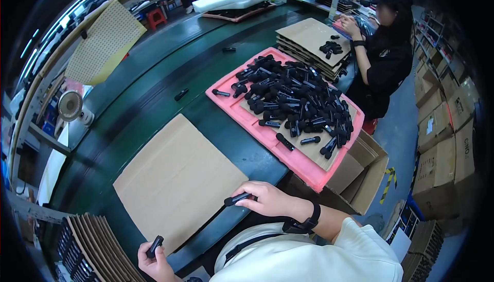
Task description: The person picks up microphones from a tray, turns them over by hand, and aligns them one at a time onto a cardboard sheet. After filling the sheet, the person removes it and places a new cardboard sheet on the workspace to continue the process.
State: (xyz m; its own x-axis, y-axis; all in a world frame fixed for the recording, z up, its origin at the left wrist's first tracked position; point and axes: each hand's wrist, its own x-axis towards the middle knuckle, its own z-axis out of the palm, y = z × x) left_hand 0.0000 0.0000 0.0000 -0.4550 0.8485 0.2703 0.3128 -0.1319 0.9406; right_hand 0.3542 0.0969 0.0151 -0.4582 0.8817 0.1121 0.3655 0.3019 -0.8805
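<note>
Cardboard [175, 174] lies on the green bench [218, 140] near a pink tray [218, 94] of black devices [296, 94]. Left hand [156, 265] pinches one, right hand [267, 198] another, by the cardboard's near edge. Cartons [437, 164] line the aisle [400, 151].

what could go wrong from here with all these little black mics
The pink tray seems to jut past the edge of the green table, so a bump might tip it and spill the heap of black microphones. One loose microphone lies away from the heap and could be overlooked. The right hand holds another microphone by the table's near edge; if it slipped, it might drop off.
</note>
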